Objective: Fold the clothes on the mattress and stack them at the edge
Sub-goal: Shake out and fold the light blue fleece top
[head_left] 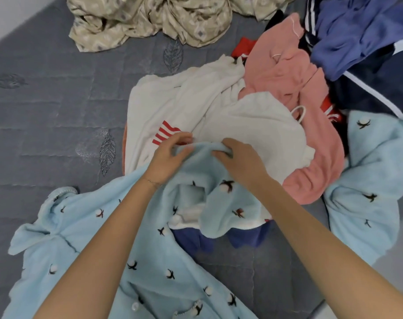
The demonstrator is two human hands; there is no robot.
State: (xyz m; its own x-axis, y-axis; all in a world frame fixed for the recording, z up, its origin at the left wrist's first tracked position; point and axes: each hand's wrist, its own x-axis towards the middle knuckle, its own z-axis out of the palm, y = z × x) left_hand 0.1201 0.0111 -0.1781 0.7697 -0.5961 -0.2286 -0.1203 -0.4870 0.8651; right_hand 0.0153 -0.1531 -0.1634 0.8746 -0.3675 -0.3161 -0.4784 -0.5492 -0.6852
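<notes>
A fluffy light-blue garment (85, 229) with small cotton-flower prints spreads across the near part of the grey mattress (46, 116) and out to the right. My left hand (170, 155) and my right hand (239, 160) both grip its upper edge, close together, at the middle of the view. Just beyond my hands lies a white garment (195, 104) with red stripes, and a pink hoodie (290, 72) lies behind and to the right of it.
A beige patterned cloth (150, 19) is bunched at the far end of the mattress. Blue and dark navy clothes (361, 38) with white stripes pile at the far right. A dark blue piece (191, 240) shows under the light-blue garment. A pale floor strip (393, 268) lies right.
</notes>
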